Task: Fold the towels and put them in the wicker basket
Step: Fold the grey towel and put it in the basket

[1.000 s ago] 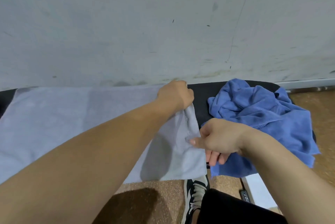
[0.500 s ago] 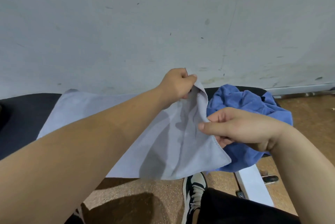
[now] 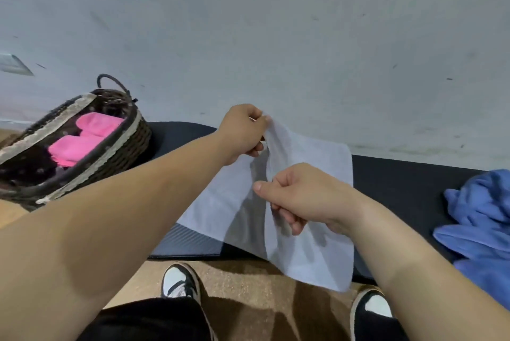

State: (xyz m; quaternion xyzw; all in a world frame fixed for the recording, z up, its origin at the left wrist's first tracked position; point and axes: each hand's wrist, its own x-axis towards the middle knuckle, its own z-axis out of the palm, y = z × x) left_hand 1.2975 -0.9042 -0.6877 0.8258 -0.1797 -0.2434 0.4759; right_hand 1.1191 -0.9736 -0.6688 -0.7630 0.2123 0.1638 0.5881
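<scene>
A pale grey towel [image 3: 314,153] lies doubled over on a black bench [image 3: 400,180]. My left hand [image 3: 242,131] pinches its far corner, lifted off the bench. My right hand [image 3: 300,197] pinches the near corner of the same edge. The towel's lower part hangs over the bench's front edge. A dark wicker basket [image 3: 121,153] with a pale lace trim stands at the left end, holding folded pink towels [image 3: 82,139]. A crumpled blue towel [image 3: 480,219] lies at the right end of the bench.
A grey wall [image 3: 276,37] rises directly behind the bench. Below the bench is a brown cork-like floor [image 3: 248,280] with my two black-and-white shoes [image 3: 182,282] on it. The basket has a loop handle [image 3: 110,81] at its far end.
Both hands carried the grey towel's right edge leftward over the rest, folding it in half. My view swung left, bringing the basket in and pushing the blue towel to the right edge.
</scene>
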